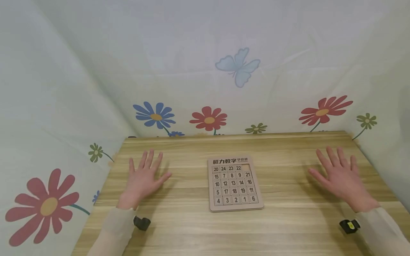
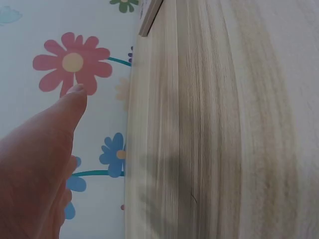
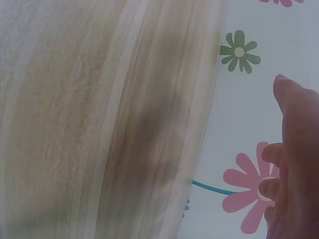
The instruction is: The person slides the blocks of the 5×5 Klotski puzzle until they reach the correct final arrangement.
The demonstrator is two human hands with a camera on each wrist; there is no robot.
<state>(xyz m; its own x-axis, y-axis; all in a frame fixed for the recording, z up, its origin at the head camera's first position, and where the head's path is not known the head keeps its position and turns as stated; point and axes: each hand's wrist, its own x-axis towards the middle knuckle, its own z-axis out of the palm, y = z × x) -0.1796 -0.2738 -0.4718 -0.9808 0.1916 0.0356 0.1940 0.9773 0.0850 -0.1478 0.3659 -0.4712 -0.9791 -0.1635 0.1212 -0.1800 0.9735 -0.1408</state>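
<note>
A flat number sliding puzzle lies in the middle of the wooden table, its tiles numbered and one gap at the top right corner of the grid. To its left, my left hand is spread palm down over the table, holding nothing. My right hand is spread the same way on the far side of the puzzle, also with nothing in it. In the left wrist view the puzzle's edge peeks in at the top. The right wrist view has the right hand at its right border, with a shadow on the wood.
The wooden table ends at the back against a pale cloth printed with flowers and a butterfly, which also hangs along the left and right sides. A small black device is at the left wrist, another black device at the right.
</note>
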